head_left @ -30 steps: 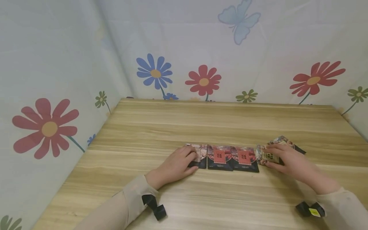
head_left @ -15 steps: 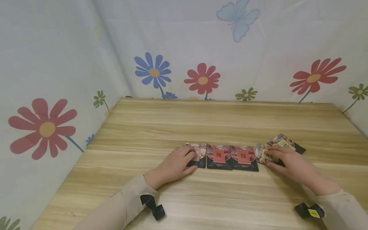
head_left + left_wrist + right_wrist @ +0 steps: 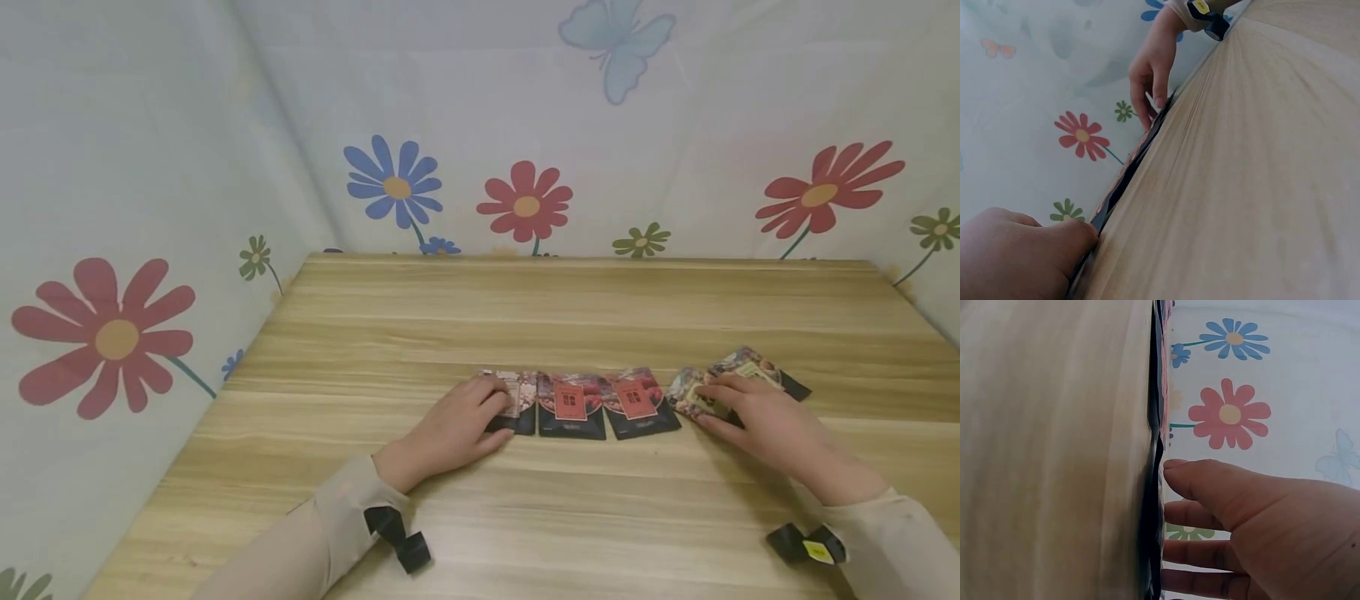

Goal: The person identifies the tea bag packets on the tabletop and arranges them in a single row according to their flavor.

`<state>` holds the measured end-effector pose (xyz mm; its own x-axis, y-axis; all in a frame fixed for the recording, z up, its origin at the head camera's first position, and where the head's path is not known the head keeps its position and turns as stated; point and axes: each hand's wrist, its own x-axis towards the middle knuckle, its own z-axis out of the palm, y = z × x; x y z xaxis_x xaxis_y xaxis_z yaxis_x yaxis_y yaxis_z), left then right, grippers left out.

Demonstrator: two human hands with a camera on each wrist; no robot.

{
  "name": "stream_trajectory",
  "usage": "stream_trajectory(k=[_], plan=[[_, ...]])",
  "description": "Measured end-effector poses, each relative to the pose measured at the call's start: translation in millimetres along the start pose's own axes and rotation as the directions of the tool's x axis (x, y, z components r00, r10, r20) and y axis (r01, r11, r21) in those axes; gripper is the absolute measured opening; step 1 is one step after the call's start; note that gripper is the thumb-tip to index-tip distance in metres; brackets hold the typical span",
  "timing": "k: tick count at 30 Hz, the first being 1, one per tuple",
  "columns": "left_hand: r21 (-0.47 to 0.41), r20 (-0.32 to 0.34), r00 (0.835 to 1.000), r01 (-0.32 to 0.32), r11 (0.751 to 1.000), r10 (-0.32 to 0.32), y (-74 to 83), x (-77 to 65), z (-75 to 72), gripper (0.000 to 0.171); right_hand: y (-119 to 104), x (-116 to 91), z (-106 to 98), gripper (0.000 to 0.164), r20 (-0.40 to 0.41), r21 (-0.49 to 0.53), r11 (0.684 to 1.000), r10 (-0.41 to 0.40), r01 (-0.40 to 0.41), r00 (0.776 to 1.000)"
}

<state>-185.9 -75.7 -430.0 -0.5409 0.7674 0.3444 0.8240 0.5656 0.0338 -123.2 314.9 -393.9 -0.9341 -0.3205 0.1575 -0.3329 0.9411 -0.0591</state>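
Several flat black-bottomed food packets lie in a row on the wooden table. My left hand (image 3: pixel 450 429) rests over the leftmost packet (image 3: pixel 528 402), covering its left part, the thumb along its near edge. Right of it lie one red-labelled packet (image 3: pixel 572 404) and a second red-labelled packet (image 3: pixel 637 402), which is slightly turned. My right hand (image 3: pixel 772 437) lies on a yellow-labelled packet (image 3: pixel 688 392), hiding much of it. In the right wrist view the fingers (image 3: pixel 1200 553) reach out straight onto the packets. Behind that hand, a similar packet (image 3: pixel 745 365) sits at an angle.
The wooden table (image 3: pixel 465 308) extends behind and in front of the row. A white curtain (image 3: pixel 450 83) printed with flowers and a butterfly stands along its back and sides. Each sleeve bears a black wrist device, such as the left wrist device (image 3: pixel 397 537).
The second red-labelled packet has turned and lies askew beside the first. The yellow-labelled packet under my right hand has tilted, and the one behind it has shifted slightly right. My left hand stays put.
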Motion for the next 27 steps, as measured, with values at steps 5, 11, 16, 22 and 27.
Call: stream_trajectory(k=[5, 11, 16, 22, 27], plan=[[0.0, 0.005, 1.0, 0.005, 1.0, -0.005, -0.3, 0.6, 0.4, 0.032, -0.7, -0.4, -0.4, 0.041, -0.012, -0.026, 1.0, -0.011, 0.01, 1.0], [0.001, 0.013, 1.0, 0.012, 1.0, -0.012, -0.2, 0.5, 0.1, 0.033, -0.8, -2.3, -1.3, 0.041, -0.027, -0.071, 0.997, -0.006, 0.004, 1.0], [-0.003, 0.021, 1.0, 0.02, 1.0, -0.02, -0.6, 0.6, 0.7, 0.033, -1.2, -3.2, -4.2, 0.041, 0.009, -0.085, 0.996, 0.03, -0.029, 0.999], [-0.003, 0.023, 1.0, 0.022, 1.0, -0.022, -0.3, 0.8, 0.9, 0.033, -3.0, -4.1, -6.6, 0.043, 0.056, -0.101, 0.992, 0.087, -0.081, 0.995], [0.0, 0.016, 1.0, 0.018, 1.0, -0.018, 0.2, 0.1, 0.3, 0.034, -2.9, -3.7, -4.7, 0.045, 0.051, -0.1, 0.992, 0.085, -0.08, 0.995]])
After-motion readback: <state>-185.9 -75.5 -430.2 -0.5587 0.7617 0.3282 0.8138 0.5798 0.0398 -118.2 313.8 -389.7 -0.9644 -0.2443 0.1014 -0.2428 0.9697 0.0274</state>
